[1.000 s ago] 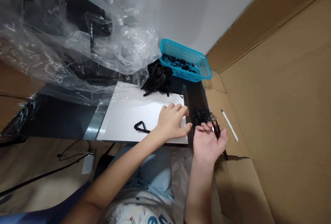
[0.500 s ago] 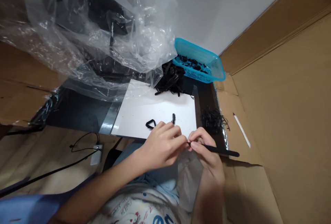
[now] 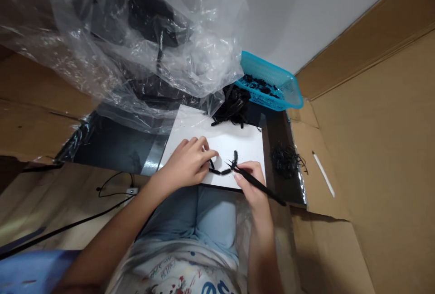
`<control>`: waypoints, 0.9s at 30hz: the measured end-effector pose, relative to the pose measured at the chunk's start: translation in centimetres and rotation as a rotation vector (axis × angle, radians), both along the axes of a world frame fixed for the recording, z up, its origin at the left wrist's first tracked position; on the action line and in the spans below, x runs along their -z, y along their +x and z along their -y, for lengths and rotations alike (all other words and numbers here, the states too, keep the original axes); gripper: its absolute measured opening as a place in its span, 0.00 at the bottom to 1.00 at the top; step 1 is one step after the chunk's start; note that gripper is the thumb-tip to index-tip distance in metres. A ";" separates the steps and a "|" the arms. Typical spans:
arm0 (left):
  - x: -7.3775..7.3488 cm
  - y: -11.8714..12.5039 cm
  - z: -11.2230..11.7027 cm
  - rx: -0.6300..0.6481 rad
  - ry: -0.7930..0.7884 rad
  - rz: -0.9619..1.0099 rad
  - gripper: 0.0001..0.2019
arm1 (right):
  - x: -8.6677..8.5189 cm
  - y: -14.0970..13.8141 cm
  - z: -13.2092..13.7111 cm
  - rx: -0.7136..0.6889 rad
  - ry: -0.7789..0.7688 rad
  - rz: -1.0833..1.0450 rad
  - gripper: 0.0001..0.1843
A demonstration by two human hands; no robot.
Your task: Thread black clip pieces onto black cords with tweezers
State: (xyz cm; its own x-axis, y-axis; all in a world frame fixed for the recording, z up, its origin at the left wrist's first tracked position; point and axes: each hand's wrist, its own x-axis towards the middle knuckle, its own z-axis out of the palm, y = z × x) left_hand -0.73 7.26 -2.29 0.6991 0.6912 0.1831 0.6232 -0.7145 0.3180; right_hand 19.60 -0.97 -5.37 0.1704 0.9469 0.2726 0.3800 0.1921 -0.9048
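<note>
Over the white board (image 3: 190,122), my left hand (image 3: 190,162) has its fingers bent and its index finger reaching forward. A thin black strip (image 3: 215,171) comes out from under its fingertips, which seem to pinch the strip; the thumb is mostly hidden. My right hand (image 3: 253,180) grips black tweezers (image 3: 260,184), whose tips are apart and point left. Close to those tips lie a short black piece (image 3: 226,172) and a fuzzy black piece (image 3: 235,154). I cannot tell whether the tweezers touch either one.
A heap of black strips (image 3: 233,106) lies at the board's far edge. Behind it stands a blue basket (image 3: 295,92) with black bits inside. Clear plastic (image 3: 210,58) bulges at upper left. Tangled black threads (image 3: 287,160) and a white pen (image 3: 323,174) are at right.
My hands have moved apart and down onto the board. The tweezers have turned from lying back along my right hand to pointing tips-first at the black pieces.
</note>
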 end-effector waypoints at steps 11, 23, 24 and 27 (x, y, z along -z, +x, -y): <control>1.4 -0.9 2.2 -0.213 -0.334 0.794 0.05 | -0.5 -3.2 0.3 -0.047 -0.045 -0.111 0.08; 0.8 -0.1 4.2 -0.245 -0.131 0.779 0.09 | -1.7 -6.9 -2.1 -0.112 -0.012 -0.547 0.08; 0.8 -0.1 4.3 -0.238 -0.124 0.768 0.10 | -1.8 -7.0 -2.1 -0.125 -0.025 -0.556 0.08; 0.7 -0.1 4.5 -0.198 -0.089 0.732 0.10 | -2.4 -7.0 -2.2 -0.183 -0.046 -0.545 0.07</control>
State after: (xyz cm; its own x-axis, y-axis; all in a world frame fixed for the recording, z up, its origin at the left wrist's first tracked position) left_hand -0.82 2.80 -2.99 0.2821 0.8251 0.4896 0.3454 -0.5634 0.7505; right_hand 12.57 1.19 -2.98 0.1065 0.9831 0.1490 -0.1795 0.1664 -0.9696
